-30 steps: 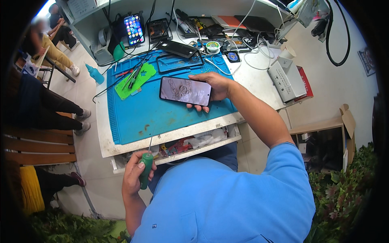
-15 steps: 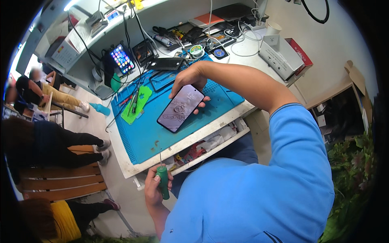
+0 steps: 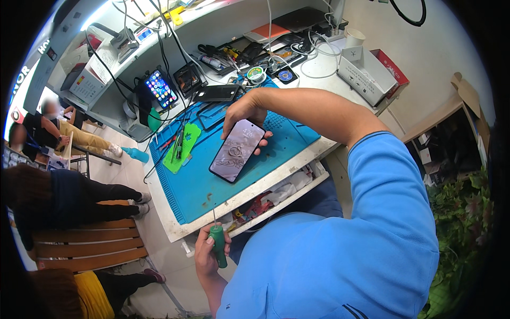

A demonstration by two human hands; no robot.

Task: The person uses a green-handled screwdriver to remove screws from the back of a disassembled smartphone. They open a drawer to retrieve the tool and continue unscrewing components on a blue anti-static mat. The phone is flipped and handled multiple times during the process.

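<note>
My right hand (image 3: 247,116) is closed around a smartphone (image 3: 236,151) with a lit lock screen, held above the blue work mat (image 3: 180,204). Its thumb and fingers grip the phone's edges near the top. Below the table's front edge, my left hand (image 3: 208,250) wraps round the green handle of a screwdriver (image 3: 218,245), whose thin metal shaft points up toward the mat. A bright green tray (image 3: 181,149) with small tools lying on it rests on the mat, left of the phone.
An open drawer (image 3: 284,199) full of odds and ends juts out under the table front. Behind the mat lie a solder spool (image 3: 256,74), a dark flat panel (image 3: 217,93) and cables. A white box (image 3: 366,74) stands at the right; another lit phone (image 3: 161,89) leans at the left.
The view has shifted slightly, so the bench sits a little differently in the picture. Both hands keep their hold on the smartphone and the screwdriver.
</note>
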